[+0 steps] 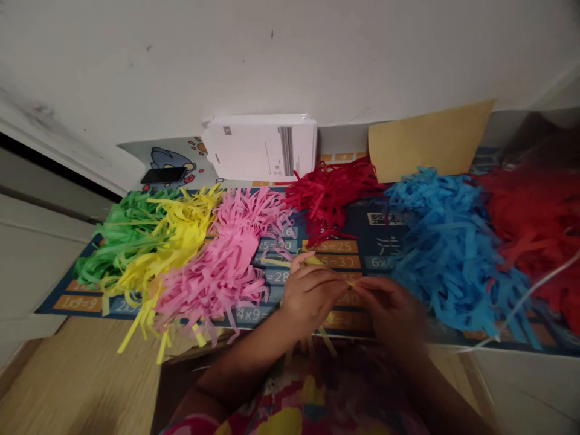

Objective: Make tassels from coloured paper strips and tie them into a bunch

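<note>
My left hand (310, 296) and my right hand (389, 311) meet in front of me, their fingertips pinching a thin yellow paper strip (350, 283). Shredded paper lies heaped across a printed multiplication mat (77, 303). Nearest my left hand is a pink pile (222, 272), with a yellow pile (176, 232) and a green pile (122, 241) beyond it. A blue pile (446, 254) lies close to my right hand, and a red pile (539, 223) lies past it. A dark red pile (330, 199) sits straight ahead.
A stack of white papers (260, 148) and a tan card (430, 142) lean against the white wall. A black phone (163, 175) lies at the back left. A white cord (521, 302) crosses the right side. A wooden surface (77, 374) shows at lower left.
</note>
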